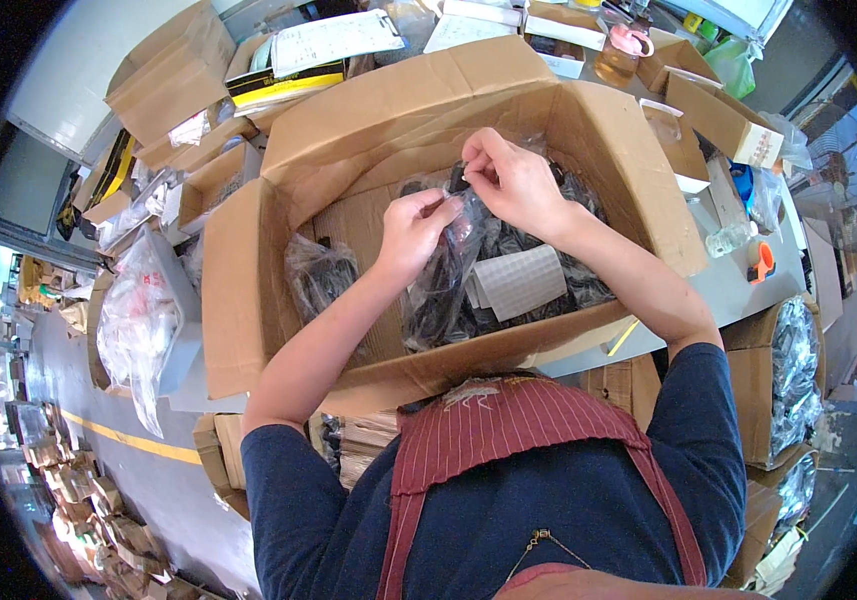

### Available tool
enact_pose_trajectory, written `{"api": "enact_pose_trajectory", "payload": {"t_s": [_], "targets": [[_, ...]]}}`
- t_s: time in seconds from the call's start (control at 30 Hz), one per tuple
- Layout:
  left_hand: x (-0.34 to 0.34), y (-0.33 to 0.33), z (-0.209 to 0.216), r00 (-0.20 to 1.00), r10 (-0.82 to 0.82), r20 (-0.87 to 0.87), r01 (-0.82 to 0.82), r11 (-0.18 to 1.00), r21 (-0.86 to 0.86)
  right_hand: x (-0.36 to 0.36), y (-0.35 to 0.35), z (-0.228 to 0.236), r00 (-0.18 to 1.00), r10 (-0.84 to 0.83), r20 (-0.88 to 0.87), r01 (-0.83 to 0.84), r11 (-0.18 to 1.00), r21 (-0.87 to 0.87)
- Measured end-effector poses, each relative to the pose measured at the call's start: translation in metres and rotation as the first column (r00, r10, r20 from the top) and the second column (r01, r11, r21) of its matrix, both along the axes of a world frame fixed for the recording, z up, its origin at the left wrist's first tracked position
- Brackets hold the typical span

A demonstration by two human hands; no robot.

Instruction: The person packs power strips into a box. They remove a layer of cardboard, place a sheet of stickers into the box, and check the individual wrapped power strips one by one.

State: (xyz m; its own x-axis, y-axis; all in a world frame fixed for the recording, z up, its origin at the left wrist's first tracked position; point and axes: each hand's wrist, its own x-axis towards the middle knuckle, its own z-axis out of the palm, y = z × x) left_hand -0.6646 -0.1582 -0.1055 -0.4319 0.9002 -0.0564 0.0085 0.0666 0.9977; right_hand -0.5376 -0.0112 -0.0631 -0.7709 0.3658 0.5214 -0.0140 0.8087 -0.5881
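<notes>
A large open cardboard box (233, 290) stands in front of me, with both hands over its inside. My left hand (414, 230) is closed on the upper part of a clear plastic bag (440, 285) holding long black parts. Close beside it, my right hand (516, 185) is pinched near the bag's top, by a dark piece; what its fingertips grip is too small to make out. More bagged black parts (320, 272) lie at the box's left, and others fill its right side. A white textured sheet (518, 283) rests folded on the right-hand bags.
The box sits on a grey table (783, 262). Around it are smaller cartons (173, 70), a clipboard with papers (336, 42), a pink-lidded bottle (620, 55) and an orange-handled tool (761, 262). A plastic-lined bin (138, 310) stands left; bag-filled cartons (793, 370) stand right.
</notes>
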Motion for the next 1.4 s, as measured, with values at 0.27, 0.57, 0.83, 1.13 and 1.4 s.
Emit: {"api": "enact_pose_trajectory", "payload": {"t_s": [0.27,0.57,0.83,1.13,1.4], "targets": [[0.001,0.001,-0.001,1.000,-0.001,0.031,0.001,1.000,0.006,-0.001,-0.002,-0.001,0.999,-0.042,-0.012,0.043,0.991,0.128],[0.006,-0.001,-0.001,0.997,0.021,0.071,-0.023,0.999,0.027,-0.003,-0.007,-0.002,0.993,-0.040,-0.113,0.075,0.943,0.324],[0.006,-0.002,0.002,0.987,-0.001,0.161,-0.002,1.000,0.019,-0.003,0.000,-0.004,1.000,-0.021,0.003,0.021,1.000,0.003],[0.009,-0.004,0.004,0.990,0.022,0.141,-0.025,0.999,0.020,-0.002,-0.010,-0.001,0.997,-0.026,-0.072,0.048,0.947,0.318],[0.003,-0.007,0.007,0.984,0.006,0.175,-0.008,1.000,0.012,-0.001,0.012,0.007,0.968,-0.192,0.164,0.155,0.964,0.218]]}}
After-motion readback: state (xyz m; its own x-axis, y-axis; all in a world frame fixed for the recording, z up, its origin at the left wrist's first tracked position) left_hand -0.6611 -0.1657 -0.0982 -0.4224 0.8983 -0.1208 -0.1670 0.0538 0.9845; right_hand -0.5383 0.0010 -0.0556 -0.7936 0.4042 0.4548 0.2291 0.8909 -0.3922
